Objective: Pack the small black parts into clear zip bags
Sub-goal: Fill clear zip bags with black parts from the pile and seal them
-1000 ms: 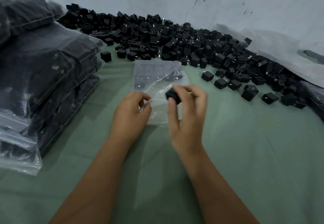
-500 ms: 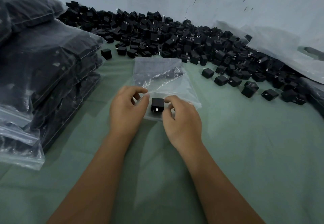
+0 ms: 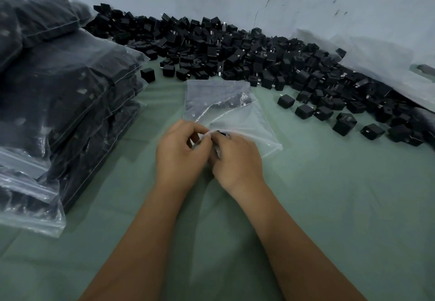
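Pushing in now: half a second ago the black part [image 3: 221,133] sat in plain view between the hands, and now only a sliver of it shows above the right hand [image 3: 237,159], right at the near mouth of the clear zip bag [image 3: 235,114]. That reads as the part going through the opening, so this insertion looks almost done, though the mouth itself is hidden behind the knuckles.

Hands are close together, touching at the bag's near edge. The left hand [image 3: 181,150] has finger and thumb curled, pinching the plastic lip and holding it up. The right hand's fingers are curled around the part, driving it away from the person.

Inside the bag, a dark cluster of parts lies at the far end; the near half is see-through and flat on the green cloth [image 3: 329,206]. Room for more, I'd judge.

Far across the cloth runs the loose heap of black parts [image 3: 235,51], with stragglers scattered to the right. On the left, a stack of filled bags [image 3: 58,103], dark with contents. Far right, loose clear plastic [image 3: 388,65] lies along the wall; what it holds I cannot tell.
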Tool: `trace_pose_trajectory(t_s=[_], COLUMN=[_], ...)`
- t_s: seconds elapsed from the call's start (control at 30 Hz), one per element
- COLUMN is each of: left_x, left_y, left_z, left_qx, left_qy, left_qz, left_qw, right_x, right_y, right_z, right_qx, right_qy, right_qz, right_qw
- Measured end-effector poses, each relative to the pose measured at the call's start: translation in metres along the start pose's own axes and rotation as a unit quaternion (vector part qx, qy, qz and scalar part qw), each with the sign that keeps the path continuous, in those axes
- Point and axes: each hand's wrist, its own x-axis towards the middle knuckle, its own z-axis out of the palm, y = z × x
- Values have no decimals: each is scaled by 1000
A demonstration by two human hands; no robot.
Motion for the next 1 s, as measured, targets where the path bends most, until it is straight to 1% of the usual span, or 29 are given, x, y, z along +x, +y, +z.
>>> trace_pose_trajectory(t_s=[0.1, 0.23, 0.27, 0.37, 0.43, 0.5, 0.57, 0.67, 0.8, 0.93, 1.0], left_x=[0, 1, 1, 2, 2, 2, 2, 3, 2, 3, 3], left_y=[0, -2, -1, -2, -2, -2, -2, -1, -2, -2, -3], left_z=[0, 1, 1, 1, 1, 1, 1, 2, 2, 2, 3], left_qx=[8, 14, 15, 20, 18, 13, 11, 11, 9, 13, 13], left_qy=[2, 3, 2, 4, 6, 5, 3, 3, 1, 4, 4], left_qz=[18, 35, 37, 47, 51, 51, 52, 46, 48, 48, 48], left_qw=[1000, 999, 999, 999, 999, 999, 999, 999, 999, 999, 999], right_x=[15, 39, 44, 54, 57, 56, 53, 48, 51, 53, 53], right_y=[-4, -13, -14, -16, -15, -14, -10, -6, -5, -5, -6], right_z=[0, -2, -3, -3, -2, -1, 1, 4, 5, 1, 0], right_qx=[-27, -55, -55, -62, -52, -21, 14, 19, 37, 60, 44], right_qy=[-62, -206, -232, -289, -317, -318, -289, -254, -279, -296, -303], right_qz=[10, 46, 49, 24, 23, 39, 57, 57, 83, 86, 75], right_qw=[998, 976, 970, 955, 947, 947, 955, 965, 956, 949, 949])
